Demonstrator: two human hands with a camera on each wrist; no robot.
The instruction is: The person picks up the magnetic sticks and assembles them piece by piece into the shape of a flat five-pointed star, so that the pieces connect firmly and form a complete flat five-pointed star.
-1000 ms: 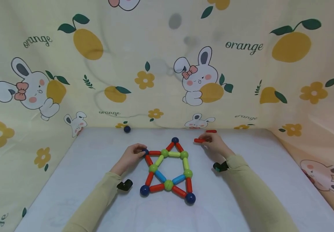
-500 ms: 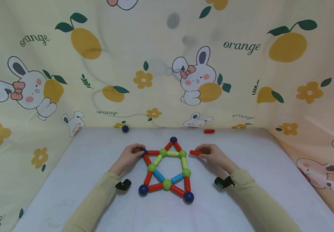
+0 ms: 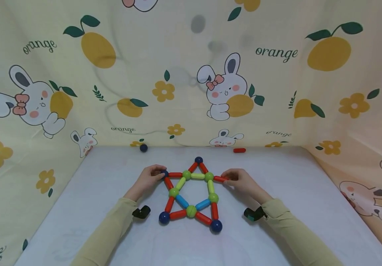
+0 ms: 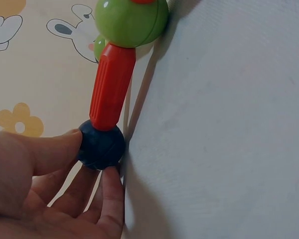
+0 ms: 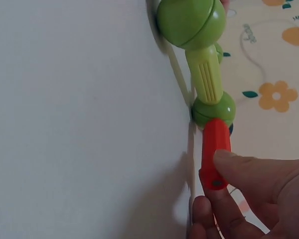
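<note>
A star-like frame of rods and balls lies flat on the table, with green balls [image 3: 191, 211] round a ring of yellow-green and blue rods and dark blue balls [image 3: 216, 226] at its points. My left hand [image 3: 148, 181] pinches the dark blue ball [image 4: 101, 145] at the upper left point, between thumb and fingers. From that ball a red rod [image 4: 112, 87] runs to a green one. With thumb and fingers my right hand [image 3: 242, 181] holds a red rod [image 5: 215, 154], whose far end meets the upper right green ball [image 5: 214, 109]. The rod's near end is bare.
Near the back edge of the white table [image 3: 270, 159] lie a loose dark blue ball [image 3: 143, 148] at the left and a loose red rod [image 3: 239, 150] at the right. A cloth [image 3: 181, 44] printed with rabbits and oranges hangs behind and along both sides.
My right hand has brought the red rod from the back right, toward me and left, up to the upper right green ball. My left hand keeps its hold on the dark blue ball.
</note>
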